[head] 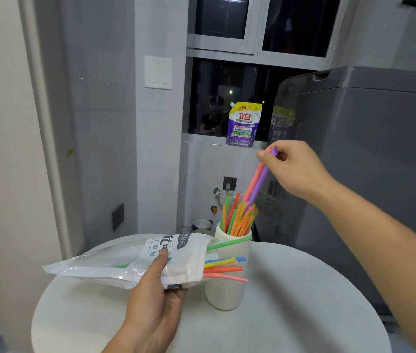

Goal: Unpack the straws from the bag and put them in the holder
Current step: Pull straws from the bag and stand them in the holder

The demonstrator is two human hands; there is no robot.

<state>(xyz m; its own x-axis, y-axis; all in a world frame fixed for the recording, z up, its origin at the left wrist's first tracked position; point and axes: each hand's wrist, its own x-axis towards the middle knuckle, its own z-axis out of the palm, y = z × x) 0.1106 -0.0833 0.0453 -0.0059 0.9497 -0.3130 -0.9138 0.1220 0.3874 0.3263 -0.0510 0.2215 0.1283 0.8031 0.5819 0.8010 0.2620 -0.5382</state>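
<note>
Two straws (256, 180), pink and purple, lean toward 1 o'clock with low ends in the white holder (227, 294); the right grip (293, 169) pinches their tops; the left grip (155, 289) holds the bag (125, 261) at the holder's 9 o'clock.

Round white table (303, 301), white cylindrical holder (227, 294) upright near its middle

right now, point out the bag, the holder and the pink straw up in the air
bag (104, 263): head view, on its clear plastic front panel.
holder (224, 294): head view, on its bare white lower wall.
pink straw (254, 178): head view, on the middle of its shaft, above the holder.
</note>
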